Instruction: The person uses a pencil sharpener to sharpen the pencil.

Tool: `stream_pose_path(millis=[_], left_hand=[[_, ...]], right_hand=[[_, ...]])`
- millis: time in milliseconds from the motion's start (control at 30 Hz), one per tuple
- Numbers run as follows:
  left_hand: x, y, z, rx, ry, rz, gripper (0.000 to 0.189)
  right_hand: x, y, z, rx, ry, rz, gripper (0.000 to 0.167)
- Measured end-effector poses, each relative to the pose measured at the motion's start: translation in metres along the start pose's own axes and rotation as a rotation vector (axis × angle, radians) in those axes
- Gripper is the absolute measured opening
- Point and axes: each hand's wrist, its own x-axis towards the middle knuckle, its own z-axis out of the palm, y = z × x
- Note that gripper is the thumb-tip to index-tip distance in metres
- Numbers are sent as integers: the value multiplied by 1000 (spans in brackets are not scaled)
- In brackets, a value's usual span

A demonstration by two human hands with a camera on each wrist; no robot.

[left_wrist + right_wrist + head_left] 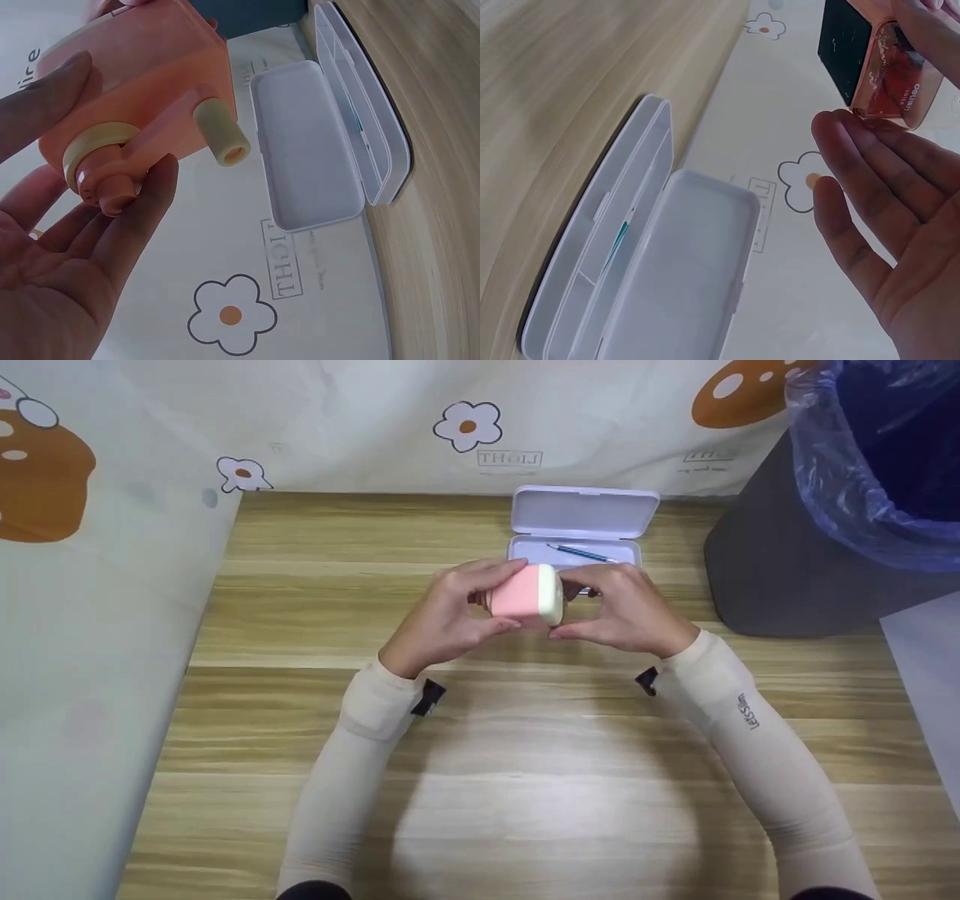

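A pink hand-crank pencil sharpener (516, 594) with a cream end is held up between both hands in the head view. My left hand (450, 619) grips its crank end, thumb on the body and fingers around the crank hub. The crank's cream knob (221, 133) sticks out free in the left wrist view. My right hand (619, 611) holds the cream end between thumb and fingers. In the right wrist view, a clear shavings drawer (896, 82) and a dark base show. Just behind the hands lies an open white pencil case (585, 514) with a teal pencil (581, 553) inside.
A grey bin (772, 547) with a blue plastic liner (840, 502) stands at the right. A patterned sheet (360, 427) with flowers hangs along the back and left of the wood-grain table (300, 622). A white surface (930, 660) shows at the far right.
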Motion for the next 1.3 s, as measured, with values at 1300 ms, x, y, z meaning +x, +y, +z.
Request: stream_pose_path(millis=[1300], left_hand=[[-9, -25, 12, 130, -85, -190, 63]], right_hand=[[-50, -33, -141, -357, 551, 113, 59]])
